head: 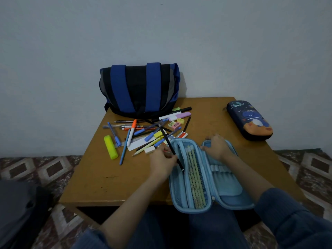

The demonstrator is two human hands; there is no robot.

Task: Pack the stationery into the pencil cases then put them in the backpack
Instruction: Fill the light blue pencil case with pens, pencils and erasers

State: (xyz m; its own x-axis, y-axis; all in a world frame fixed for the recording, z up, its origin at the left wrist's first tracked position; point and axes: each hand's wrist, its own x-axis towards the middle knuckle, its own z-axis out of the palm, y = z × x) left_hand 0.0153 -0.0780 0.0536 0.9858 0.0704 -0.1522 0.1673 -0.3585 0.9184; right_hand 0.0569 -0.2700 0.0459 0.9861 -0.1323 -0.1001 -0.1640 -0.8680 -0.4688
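Note:
A light blue pencil case (228, 187) lies open on the near edge of the wooden table (100, 178). Several yellow-green pencils (195, 178) sit behind the mesh of its left half. My left hand (162, 163) grips a black pen (170, 148), whose lower tip is at the mesh pocket's opening. My right hand (216, 146) rests on the far end of the case's right half. A pile of pens, markers, erasers and a ruler (143, 133) lies behind the case. The blue and black backpack (140, 88) stands at the table's far edge.
A second, dark blue pencil case (249, 120) with a cartoon print lies zipped at the table's far right. A yellow highlighter (110, 149) lies left of the pile. Patterned carpet (36, 169) surrounds the table. A dark object (19, 212) lies on the floor at the lower left.

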